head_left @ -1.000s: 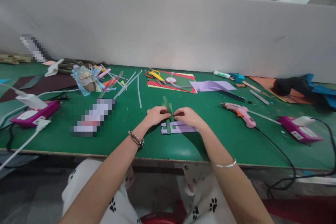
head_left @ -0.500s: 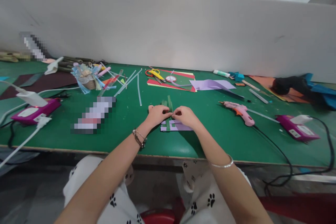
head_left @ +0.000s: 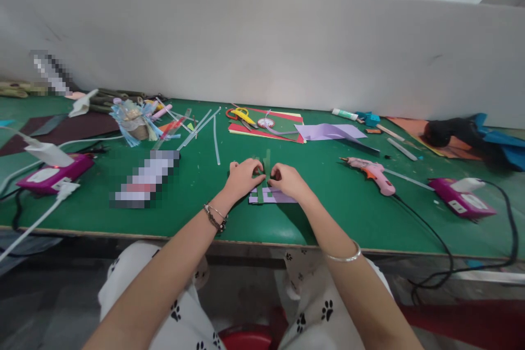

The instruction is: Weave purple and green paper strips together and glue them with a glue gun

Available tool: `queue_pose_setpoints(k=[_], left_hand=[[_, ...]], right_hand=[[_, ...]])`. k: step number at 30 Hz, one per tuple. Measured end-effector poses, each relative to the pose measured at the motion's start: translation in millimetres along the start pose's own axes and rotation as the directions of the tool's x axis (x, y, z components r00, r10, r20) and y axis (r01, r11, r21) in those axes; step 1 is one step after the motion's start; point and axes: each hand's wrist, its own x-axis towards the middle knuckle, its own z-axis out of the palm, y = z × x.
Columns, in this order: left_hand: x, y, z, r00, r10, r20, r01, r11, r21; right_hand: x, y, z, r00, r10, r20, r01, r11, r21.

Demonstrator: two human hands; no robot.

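Note:
In the head view, purple paper strips (head_left: 281,196) lie on the table before me, with green paper strips (head_left: 260,194) woven across them. One green strip (head_left: 268,159) sticks up between my hands. My left hand (head_left: 245,178) is bent round the green paper from the left, thumb and forefinger closed at it. From the other side my right hand (head_left: 287,179) meets the same upright strip, its fingers curled together at the strip's lower part. The exact contact of the fingertips is partly hidden.
A pink glue gun (head_left: 371,172) lies to the right near a purple power socket (head_left: 461,197); another socket (head_left: 55,174) sits left. Yellow-handled scissors (head_left: 245,116) rest on coloured paper (head_left: 266,134) at the back. Purple paper (head_left: 328,131) and clear glue sticks (head_left: 216,139) lie around.
My fingertips, close together before, have drawn slightly apart around the upright green strip. The woven paper stays in nearly the same place.

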Motion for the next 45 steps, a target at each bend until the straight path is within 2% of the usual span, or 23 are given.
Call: queue_pose_setpoints(k=[3, 6, 8, 12, 17, 22, 27, 31, 42, 45], left_hand=[[-10, 2, -5, 0.995, 0.09, -0.029, -0.091, 0.996, -0.025], [-22, 3, -6, 0.948, 0.309, 0.071, -0.306, 0.951, -0.054], [-27, 3, -3, 0.921, 0.361, 0.145, -0.359, 0.932, -0.041], [-28, 4, 4, 0.933, 0.29, 0.215, -0.296, 0.955, -0.002], [-27, 5, 5, 0.935, 0.266, 0.236, -0.284, 0.958, 0.045], [-28, 4, 6, 0.917, 0.279, 0.284, -0.322, 0.94, 0.115], [-28, 3, 3, 0.908, 0.283, 0.31, -0.339, 0.93, 0.144], [-28, 2, 1, 0.89, 0.285, 0.356, -0.361, 0.918, 0.166], [-30, -17, -2, 0.869, 0.334, 0.366, -0.409, 0.9, 0.151], [-34, -17, -9, 0.846, 0.404, 0.349, -0.469, 0.875, 0.123]], right_hand=[[0, 1, -1, 1.0, -0.015, 0.016, 0.015, 1.0, -0.006], [0, 2, -1, 0.998, -0.045, 0.032, 0.045, 0.999, -0.021], [0, 4, -2, 0.997, -0.068, 0.037, 0.069, 0.997, -0.032], [-1, 7, -6, 0.99, -0.123, 0.069, 0.125, 0.992, -0.031], [-11, 11, -11, 0.977, -0.18, 0.115, 0.186, 0.982, -0.036], [-45, 9, -3, 0.99, -0.142, 0.02, 0.144, 0.979, -0.145], [-70, 0, 8, 0.985, -0.057, 0.166, 0.1, 0.96, -0.263], [-73, -3, 8, 0.988, -0.014, 0.155, 0.063, 0.947, -0.316], [-75, -3, 8, 0.989, -0.008, 0.145, 0.061, 0.929, -0.366], [-75, -2, 10, 0.992, -0.019, 0.123, 0.064, 0.925, -0.374]])
